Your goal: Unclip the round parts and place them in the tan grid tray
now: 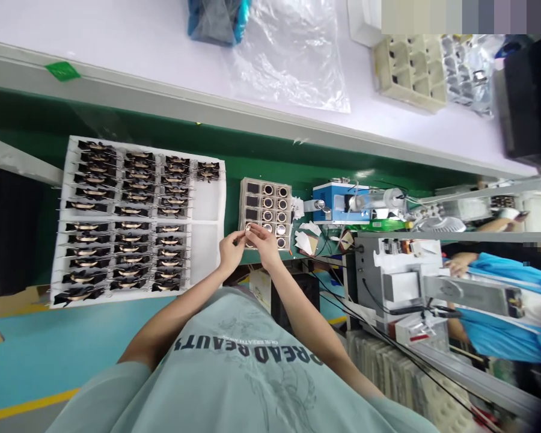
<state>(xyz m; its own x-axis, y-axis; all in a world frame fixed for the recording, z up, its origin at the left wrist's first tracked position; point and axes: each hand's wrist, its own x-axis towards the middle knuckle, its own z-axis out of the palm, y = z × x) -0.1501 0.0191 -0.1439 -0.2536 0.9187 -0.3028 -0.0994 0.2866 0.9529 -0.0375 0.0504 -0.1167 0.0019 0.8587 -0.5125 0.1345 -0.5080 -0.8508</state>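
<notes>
My left hand (pixel 232 249) and my right hand (pixel 262 243) meet over the near left corner of a small compartment tray (pixel 242 201). Their fingertips pinch together around a small shiny piece, too small to name. In the tray, round dark-faced parts with gold rims (pixel 268 203) sit in two columns, and dark square pieces (pixel 252 201) fill the left column. To my left lies a large white foam tray (pixel 207 258) holding rows of black parts with thin metal pins (pixel 130 245). The cells below my fingers are partly hidden.
A blue machine (pixel 331 201) with a clear cylinder stands right of the small tray, beside torn white paper (pixel 306 240). Behind runs a white shelf (pixel 139 42) bearing a clear plastic bag (pixel 293 54). A grey device (pixel 397 279) and a person in blue sleeves (pixel 500 270) are at right.
</notes>
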